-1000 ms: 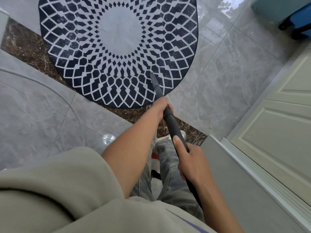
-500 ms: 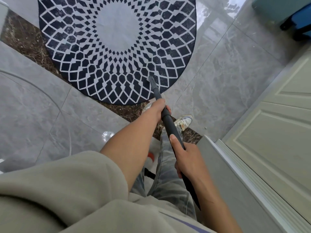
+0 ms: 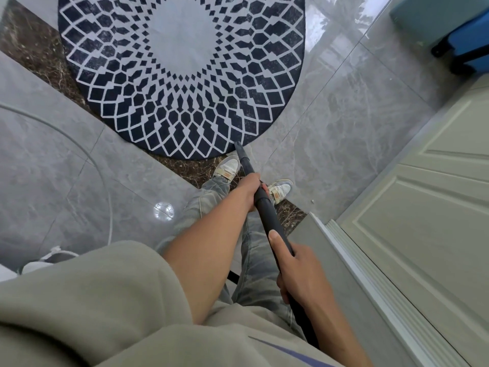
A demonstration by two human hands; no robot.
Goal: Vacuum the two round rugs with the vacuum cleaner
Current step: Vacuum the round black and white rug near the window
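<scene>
1. One round rug point(image 3: 182, 49) is all that shows: dark with a white lattice and a pale centre, it lies on the floor point(image 3: 344, 115) straight ahead, its far part cut off by the frame. The second rug is out of view, so its share of the job cannot be judged.
2. Sloping from near right down toward the rug, the vacuum wand point(image 3: 267, 213) ends in a nozzle tip point(image 3: 238, 144) at the rug's near right rim, where pile meets tile (whether it actually touches, I cannot tell).
3. Both hands are clenched on the wand. The left hand point(image 3: 250, 190) wraps it farther down, at a joint in the tube. The right hand point(image 3: 299, 268) holds it closer to the body, fingers curled under and thumb laid along the top.
4. My reading: this rug is in progress at its edge, not finished. Pale specks sit on the dark fields, and nothing separates cleaned pile from uncleaned, so most of the task probably remains.
5. Farther out, two pale shoes point(image 3: 229, 165) stand just short of the rug on a brown marble strip point(image 3: 34, 54). A panelled door point(image 3: 423, 207) stands at right and a blue suitcase point(image 3: 465, 51) at far right.
</scene>
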